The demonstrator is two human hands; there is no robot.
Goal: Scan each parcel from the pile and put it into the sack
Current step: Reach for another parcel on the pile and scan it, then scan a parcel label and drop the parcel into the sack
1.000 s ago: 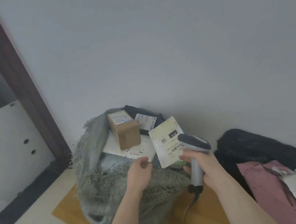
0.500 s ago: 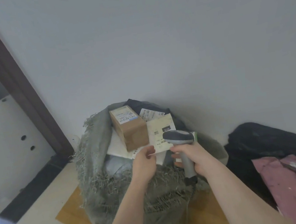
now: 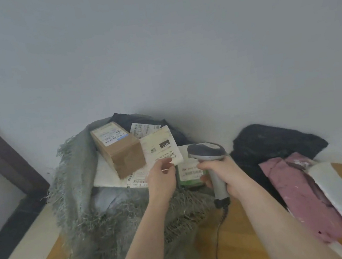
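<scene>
White parcel (image 3: 159, 146) pinched in left hand (image 3: 161, 177) over sack (image 3: 84, 208), apparently clear of it; right hand (image 3: 227, 173) grips scanner (image 3: 209, 159).

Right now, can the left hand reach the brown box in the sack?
Probably yes: the box sits exposed atop the sack, beside the left hand, but that hand pinches a label.

Label (image 3: 161, 148) print: too blurred to read | green parcel (image 3: 189, 174): partly behind right hand (image 3: 224, 171) | sack (image 3: 84, 208) base: cut by bottom edge | cable (image 3: 217, 244): runs off frame
</scene>
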